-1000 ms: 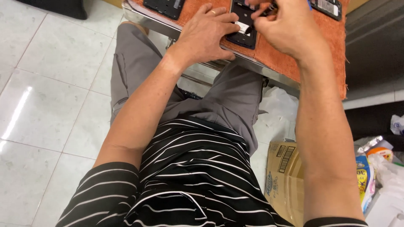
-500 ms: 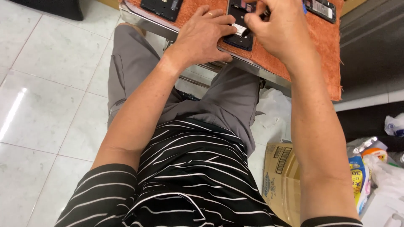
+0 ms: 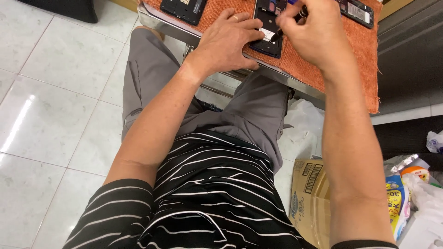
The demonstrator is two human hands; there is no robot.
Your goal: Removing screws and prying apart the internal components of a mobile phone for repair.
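Observation:
An opened black phone (image 3: 267,27) with its back off lies on an orange cloth mat (image 3: 318,60) at the top of the view. My left hand (image 3: 228,39) rests flat on the phone's lower left side, pressing it down; a ring shows on one finger. My right hand (image 3: 311,32) is closed around a thin dark tool (image 3: 295,17) whose tip touches the phone's inside near a white label. The top of the phone runs out of view.
Two more opened phones lie on the mat, one at the left (image 3: 184,8) and one at the right (image 3: 357,11). The metal table edge (image 3: 157,23) is over my knees. A cardboard box (image 3: 309,198) and plastic packets (image 3: 401,193) sit on the tiled floor at right.
The view has shifted slightly. My right hand has turned the tool a little over the phone. The left hand has stayed on the phone.

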